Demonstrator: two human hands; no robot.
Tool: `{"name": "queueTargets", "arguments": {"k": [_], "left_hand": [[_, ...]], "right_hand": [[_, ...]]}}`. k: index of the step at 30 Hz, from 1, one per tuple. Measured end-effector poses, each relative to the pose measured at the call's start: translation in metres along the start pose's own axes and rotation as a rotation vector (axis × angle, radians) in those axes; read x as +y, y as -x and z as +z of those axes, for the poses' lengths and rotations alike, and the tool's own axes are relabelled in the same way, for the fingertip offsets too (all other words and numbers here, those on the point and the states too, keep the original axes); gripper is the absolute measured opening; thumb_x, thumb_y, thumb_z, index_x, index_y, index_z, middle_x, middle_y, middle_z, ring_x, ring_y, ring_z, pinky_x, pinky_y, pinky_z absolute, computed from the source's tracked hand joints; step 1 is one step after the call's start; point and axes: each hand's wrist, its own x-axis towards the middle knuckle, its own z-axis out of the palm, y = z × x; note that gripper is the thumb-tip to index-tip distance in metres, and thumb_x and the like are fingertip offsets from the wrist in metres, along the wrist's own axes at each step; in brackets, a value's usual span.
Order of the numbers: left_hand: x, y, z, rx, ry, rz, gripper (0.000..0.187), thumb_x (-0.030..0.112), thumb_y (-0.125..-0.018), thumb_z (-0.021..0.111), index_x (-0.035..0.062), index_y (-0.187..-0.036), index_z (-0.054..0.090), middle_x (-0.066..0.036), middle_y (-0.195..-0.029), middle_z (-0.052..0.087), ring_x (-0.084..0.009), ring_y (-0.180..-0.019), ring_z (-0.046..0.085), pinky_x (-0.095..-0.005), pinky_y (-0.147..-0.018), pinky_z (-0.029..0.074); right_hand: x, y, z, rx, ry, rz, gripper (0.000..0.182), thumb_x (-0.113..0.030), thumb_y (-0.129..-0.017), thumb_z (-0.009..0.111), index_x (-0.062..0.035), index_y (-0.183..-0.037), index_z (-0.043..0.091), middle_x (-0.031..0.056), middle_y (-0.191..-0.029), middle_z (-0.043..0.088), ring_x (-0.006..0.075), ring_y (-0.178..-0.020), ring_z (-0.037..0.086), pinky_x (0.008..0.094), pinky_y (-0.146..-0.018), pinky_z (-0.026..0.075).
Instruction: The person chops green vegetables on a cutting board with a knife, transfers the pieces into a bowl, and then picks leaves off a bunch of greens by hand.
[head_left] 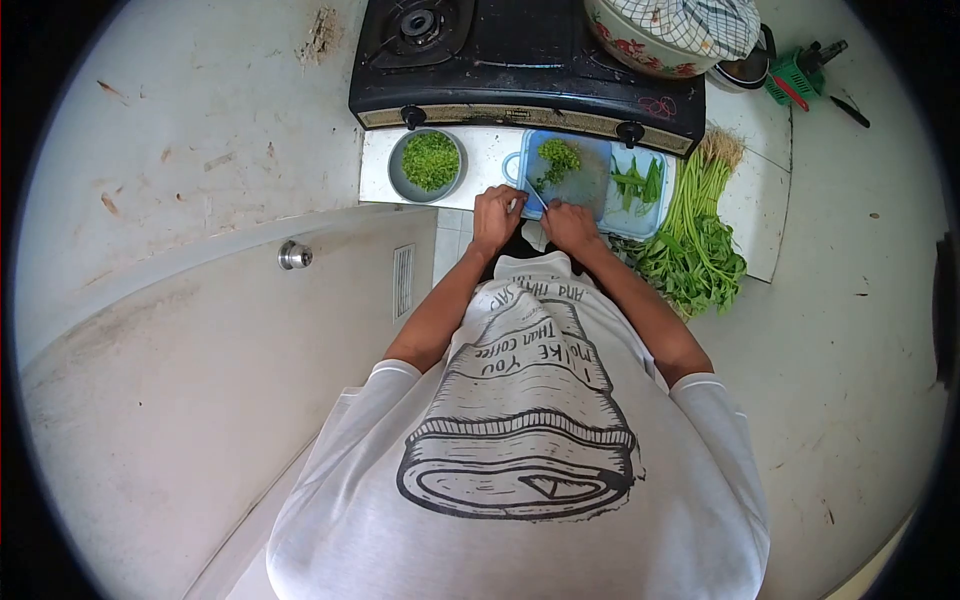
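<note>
My right hand (570,226) is closed round a knife, whose thin blade (537,196) slants up and left over the near edge of a blue cutting board (588,190). Close beside the blade tip, my left hand (497,217) has its fingers pinched together at the board's left corner by the handle loop. What lies between those fingers is too small to make out. A small heap of chopped greens (559,158) rests on the upper part of the board. To its right, loose green leaves (637,184) lie in a light blue tray (648,222).
A grey bowl (393,181) of finely chopped greens stands left on the white counter. Bunched leafy stems with roots (700,215) lie at the right. Behind is a black gas stove (520,60) bearing a cloth-covered floral pot (645,55). A green basket (793,82) sits far right.
</note>
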Motion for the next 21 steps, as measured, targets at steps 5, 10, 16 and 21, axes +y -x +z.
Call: {"name": "queueTargets", "arguments": {"k": [5, 10, 16, 21], "left_hand": [[0.001, 0.007, -0.006, 0.007, -0.025, 0.095, 0.017, 0.006, -0.088, 0.072, 0.0068, -0.102, 0.08, -0.012, -0.094, 0.075, -0.0334, -0.084, 0.07, -0.0435, -0.079, 0.055], [0.0, 0.01, -0.007, -0.018, 0.007, 0.093, 0.021, 0.006, -0.09, 0.07, 0.0084, -0.108, 0.078, -0.01, -0.099, 0.073, -0.0319, -0.087, 0.069, -0.0439, -0.081, 0.053], [0.011, 0.003, -0.005, 0.002, 0.167, -0.007, 0.036, 0.003, -0.091, 0.068, 0.0069, -0.127, 0.069, -0.012, -0.098, 0.071, -0.0297, -0.082, 0.068, -0.0414, -0.078, 0.054], [0.043, -0.013, -0.016, -0.068, 0.296, -0.109, 0.048, 0.003, -0.094, 0.067, 0.0093, -0.142, 0.061, -0.014, -0.098, 0.07, -0.0276, -0.079, 0.064, -0.0395, -0.077, 0.055]], "right_hand": [[0.011, -0.005, -0.013, 0.031, -0.012, 0.064, 0.036, -0.03, -0.099, 0.055, 0.0023, -0.092, 0.071, 0.0249, -0.081, 0.074, 0.04, -0.078, 0.076, 0.0508, -0.073, 0.061], [0.022, -0.007, -0.03, 0.04, -0.029, 0.089, 0.038, -0.037, -0.099, 0.06, -0.0008, -0.098, 0.07, 0.0261, -0.08, 0.072, 0.0451, -0.076, 0.073, 0.0539, -0.072, 0.058], [0.02, 0.0, -0.047, 0.063, -0.068, 0.088, 0.04, -0.041, -0.095, 0.063, -0.0022, -0.103, 0.069, 0.0256, -0.08, 0.073, 0.0445, -0.077, 0.074, 0.0542, -0.073, 0.059], [0.024, 0.007, -0.057, 0.096, -0.066, 0.081, 0.038, -0.04, -0.094, 0.065, -0.0035, -0.106, 0.067, 0.0236, -0.079, 0.073, 0.0429, -0.076, 0.074, 0.0525, -0.07, 0.059]]}}
